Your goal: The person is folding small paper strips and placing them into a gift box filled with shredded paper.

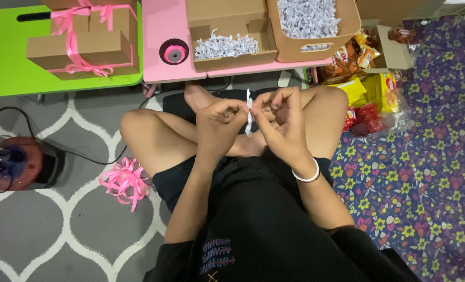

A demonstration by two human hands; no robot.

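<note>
Left hand (219, 122) and right hand (282, 122) both pinching white paper strip (249, 112) at centre, above crossed legs. At 11 o'clock: ribbon-tied cardboard boxes (86, 44), done. At 12: open box (227, 36) with paper shred, unribboned. At 8: loose pink ribbon (122, 180).

A green counter (2, 62) carries ribbon-tied cardboard boxes (83, 44). Just beside it, a pink counter (159, 31) bears a pink ribbon spool (174, 53), an open box of shredded paper (226, 42) and a larger one (310, 23). On the floor, a grey patterned rug (60, 224) holds a pink ribbon bundle (122, 180); snack packets (371, 94) lie on a purple floral mat (431, 172).
</note>
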